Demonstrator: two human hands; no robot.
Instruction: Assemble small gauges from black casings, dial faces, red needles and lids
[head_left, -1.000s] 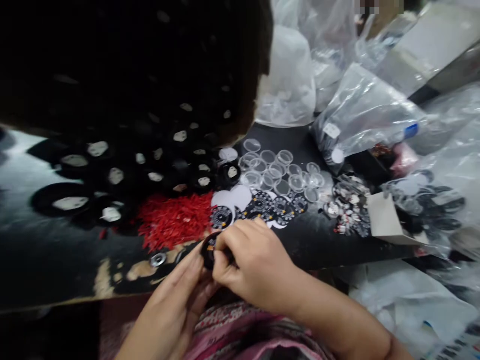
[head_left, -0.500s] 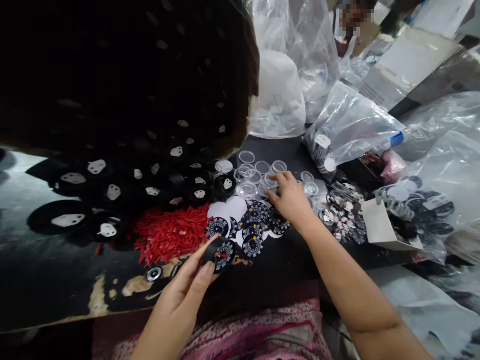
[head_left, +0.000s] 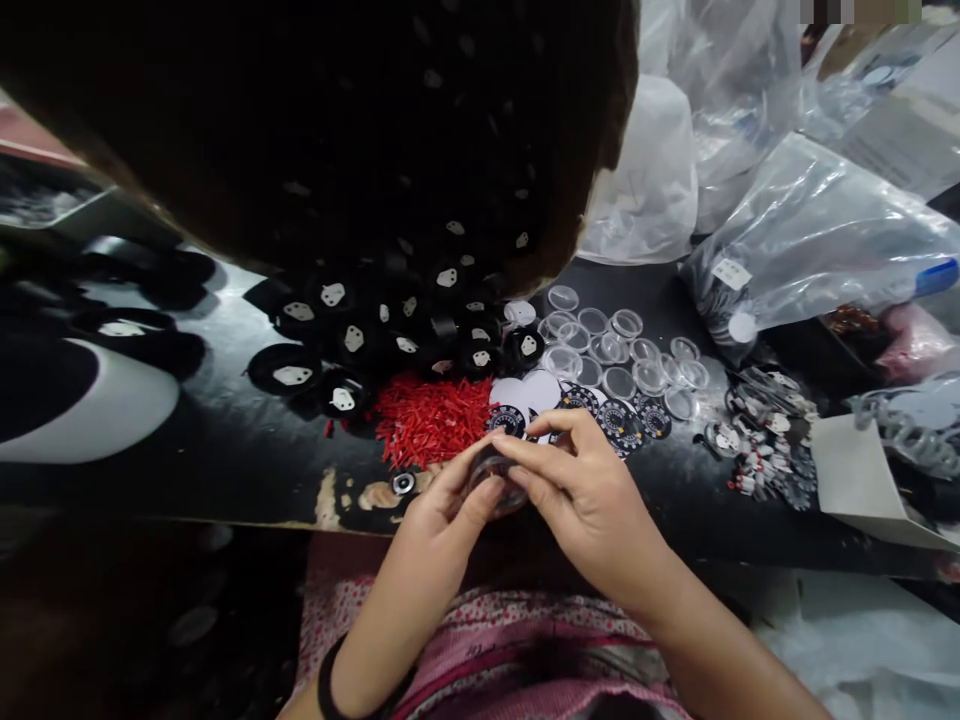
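Near the table's front edge my left hand (head_left: 442, 530) grips a round black dial piece (head_left: 499, 485), thumb on its near side. My right hand (head_left: 589, 495) touches the same piece from the right, fingers pinched at a clear ring over it; the fingers partly hide both. Just behind lie printed black dial discs (head_left: 619, 422) and white discs (head_left: 541, 388). Clear rings (head_left: 589, 345) are spread farther back. To the left of the discs is a heap of small red pointers (head_left: 435, 420).
Black round cases (head_left: 292, 375) with white plates sit at the left, below a large dark sack (head_left: 360, 120). Plastic bags (head_left: 817, 240), a pile of small parts (head_left: 769, 430) and a white box (head_left: 859, 470) stand at the right. A white cylinder (head_left: 131, 400) is far left.
My right hand has come back from the clear rings to the dial piece in my left hand. The view has shifted left, showing the white cylinder.
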